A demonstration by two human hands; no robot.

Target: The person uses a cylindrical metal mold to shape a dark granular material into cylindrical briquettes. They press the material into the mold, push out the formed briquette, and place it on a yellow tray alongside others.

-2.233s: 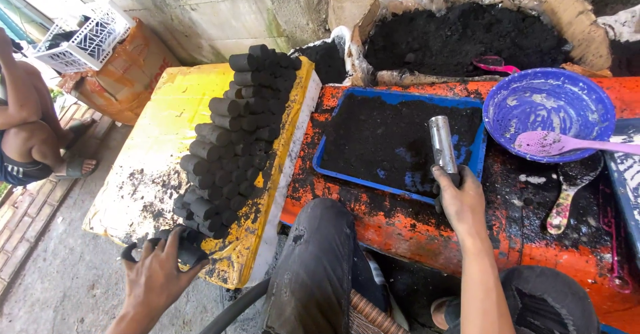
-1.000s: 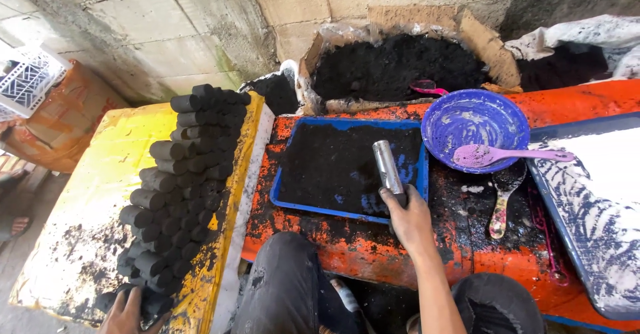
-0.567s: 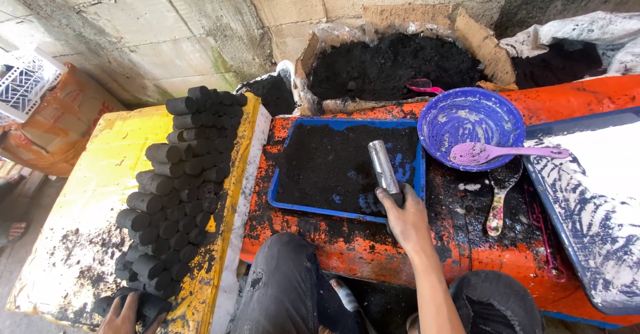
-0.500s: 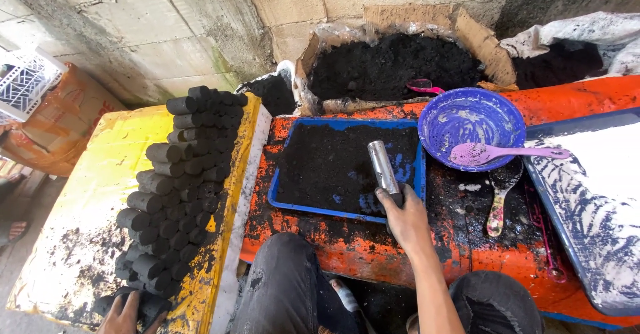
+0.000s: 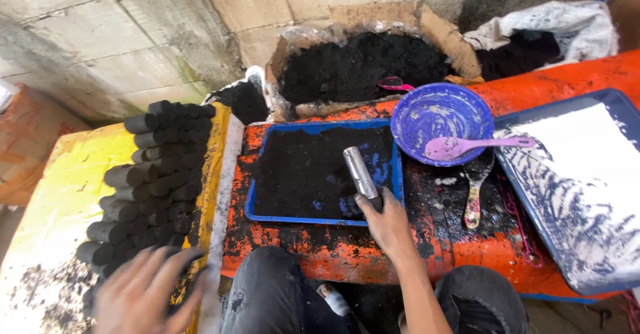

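right hand (image 5: 387, 224) grips metal tube (image 5: 360, 173) | left hand (image 5: 143, 294) (blurred) seemingly over briquettes (image 5: 150, 181)

Rough concrete wall (image 5: 120, 47) (stained, daylit) behind a yellow table (image 5: 60, 194) and an orange bench (image 5: 553, 81)

- The blue tray (image 5: 393, 174) of black powder is open from above; access is limited only at its right front corner, where the metal tube (image 5: 360, 172) is gripped by the right hand (image 5: 389, 224).
- Passage to the right of that tray is blocked by the purple bowl (image 5: 437, 114) and the pink spoon (image 5: 467, 146) laid across its rim.
- A narrow strip of orange table (image 5: 567, 77) is left between the bowl and the tray of white powder (image 5: 587, 174); a soiled scoop (image 5: 475, 194) lies in it.
- The yellow board (image 5: 67, 174) is bare on its left half; its right edge is occupied by stacked black cylinders (image 5: 153, 174).
- The blurred left hand (image 5: 143, 297) is raised, fingers spread, before the near end of that stack.
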